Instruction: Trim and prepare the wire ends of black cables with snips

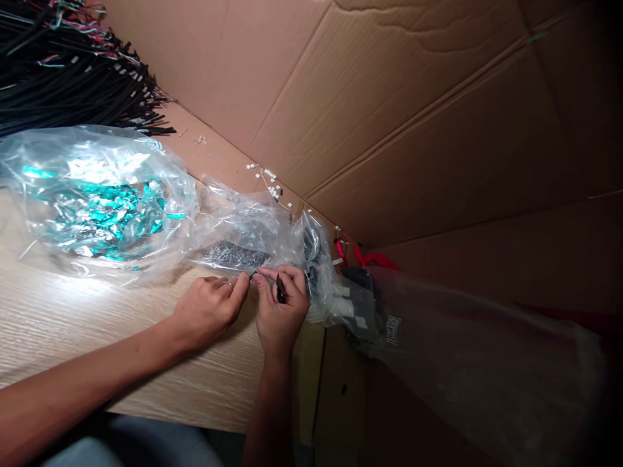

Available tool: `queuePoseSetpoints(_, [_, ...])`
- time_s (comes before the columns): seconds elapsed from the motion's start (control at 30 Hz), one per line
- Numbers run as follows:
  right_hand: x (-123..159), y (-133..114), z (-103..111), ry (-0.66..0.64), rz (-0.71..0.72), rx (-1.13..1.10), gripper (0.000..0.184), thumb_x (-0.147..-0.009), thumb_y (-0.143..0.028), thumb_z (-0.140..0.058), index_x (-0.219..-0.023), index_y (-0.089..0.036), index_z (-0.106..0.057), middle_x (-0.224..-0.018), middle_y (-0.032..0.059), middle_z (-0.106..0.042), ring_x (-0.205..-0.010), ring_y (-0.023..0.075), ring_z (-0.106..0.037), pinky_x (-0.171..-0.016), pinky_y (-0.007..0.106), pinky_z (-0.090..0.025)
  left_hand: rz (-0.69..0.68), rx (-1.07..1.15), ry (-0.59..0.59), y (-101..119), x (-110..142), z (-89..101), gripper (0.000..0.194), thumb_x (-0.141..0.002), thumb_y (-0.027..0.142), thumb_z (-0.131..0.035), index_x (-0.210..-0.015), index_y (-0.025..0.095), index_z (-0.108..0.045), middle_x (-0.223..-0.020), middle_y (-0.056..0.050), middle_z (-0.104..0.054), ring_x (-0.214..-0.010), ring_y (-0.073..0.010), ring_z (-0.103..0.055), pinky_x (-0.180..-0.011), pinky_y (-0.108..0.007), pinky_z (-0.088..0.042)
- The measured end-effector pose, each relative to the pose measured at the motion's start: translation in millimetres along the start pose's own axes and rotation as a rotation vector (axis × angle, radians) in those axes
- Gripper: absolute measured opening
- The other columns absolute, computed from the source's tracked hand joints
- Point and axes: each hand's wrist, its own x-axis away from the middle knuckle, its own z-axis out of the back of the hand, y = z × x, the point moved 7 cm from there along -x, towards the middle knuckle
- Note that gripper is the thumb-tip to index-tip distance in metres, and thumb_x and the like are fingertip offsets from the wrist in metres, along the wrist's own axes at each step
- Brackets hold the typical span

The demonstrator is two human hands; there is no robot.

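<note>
My left hand (208, 310) and my right hand (281, 309) meet over the pale wood tabletop (92, 324). Between their fingertips runs a short thin wire (254, 275), pinched by my left hand. My right hand also holds a small black pointed piece (281, 290), its exact kind unclear. Just beyond my hands lies a clear plastic bag (243, 224) with a dark strip of wires (233, 255) inside. Its far end bunches against my right hand.
A plastic bag of teal foil (102, 214) lies at left, below a heap of black cables (63, 71). Cardboard walls (389, 110) rise behind and right. Small white connectors (265, 178) lie along the crease, near red straps (363, 256) and a large plastic sheet (477, 363).
</note>
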Motion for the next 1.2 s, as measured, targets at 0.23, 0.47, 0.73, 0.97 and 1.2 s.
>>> queuePoseSetpoints(0.23, [4, -14, -4, 0.069, 0.074, 0.096, 0.019, -0.090, -0.005, -0.062, -0.084, -0.018, -0.075, -0.088, 0.0025, -0.061, -0.079, 0.0144, -0.065, -0.071, 0.025, -0.057, -0.042, -0.017, -0.001, 7, 3, -3.9, 0.024, -0.099, 0.009, -0.043, -0.112, 0.003, -0.062, -0.067, -0.005, -0.068, -0.053, -0.0212, -0.065, -0.046, -0.033, -0.047])
queuePoseSetpoints(0.47, [1, -9, 2, -0.010, 0.124, 0.041, 0.016, -0.093, -0.011, -0.068, -0.095, -0.021, -0.080, -0.098, 0.0033, -0.059, -0.080, 0.0134, -0.064, -0.066, 0.024, -0.055, 0.015, 0.052, 0.044, 1, -1, 2.1, 0.023, -0.102, 0.011, -0.042, -0.104, 0.007, -0.065, -0.059, -0.002, -0.064, -0.047, -0.0200, -0.063, -0.044, -0.035, -0.040])
queuePoseSetpoints(0.73, [-4, 3, 3, -0.021, 0.097, -0.051, 0.003, -0.091, -0.018, -0.078, -0.089, -0.019, -0.076, -0.100, 0.0028, -0.058, -0.075, 0.0112, -0.060, -0.061, 0.022, -0.050, 0.082, 0.095, 0.082, -5, -3, 4.1, 0.027, -0.107, 0.016, -0.042, -0.100, 0.011, -0.067, -0.053, 0.001, -0.062, -0.040, -0.0168, -0.056, -0.045, -0.036, -0.032])
queuePoseSetpoints(0.97, [0, -18, 1, 0.081, 0.259, 0.068, 0.019, -0.091, -0.004, -0.066, -0.085, -0.021, -0.074, -0.086, 0.0010, -0.064, -0.080, 0.0142, -0.066, -0.070, 0.025, -0.056, 0.090, 0.146, 0.102, -6, -3, 4.4, 0.028, -0.107, 0.017, -0.041, -0.097, 0.013, -0.067, -0.053, 0.000, -0.062, -0.041, -0.0164, -0.056, -0.047, -0.033, -0.030])
queuePoseSetpoints(1.2, [8, -29, -6, 0.092, 0.449, 0.289, 0.020, -0.093, -0.008, -0.067, -0.093, -0.023, -0.080, -0.087, 0.0037, -0.072, -0.077, 0.0164, -0.072, -0.069, 0.028, -0.057, 0.341, 0.448, 0.000, -19, -1, -5.0, 0.028, -0.104, 0.021, -0.044, -0.084, 0.018, -0.062, -0.057, 0.000, -0.063, -0.043, -0.0129, -0.052, -0.049, -0.027, -0.031])
